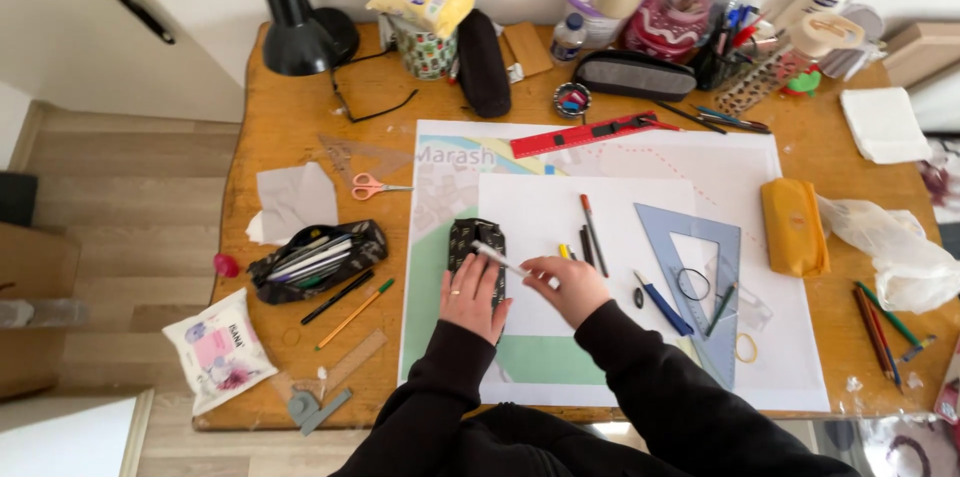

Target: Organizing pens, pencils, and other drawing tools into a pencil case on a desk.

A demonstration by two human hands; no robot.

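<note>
Left hand (472, 294) presses soft patterned pouch (472, 238).

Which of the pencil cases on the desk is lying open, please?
The black pencil case left of the paper, unzipped with pens showing; the yellow case and grey case are shut.

A sheet of paper (560, 237) lies on a larger map (700, 337) at the middle of the desk (270, 127). On the sheet's left edge rests a small case (473, 237), under the left hand (472, 295); the right hand (570, 287) is just beside it. A set square (655, 237) lies right of the sheet, a ruler (590, 134) behind it. Left of the map: scissors (372, 187), then an open pencil case (315, 259) nearer the front. The lamp (295, 32) stands at the back left
</note>
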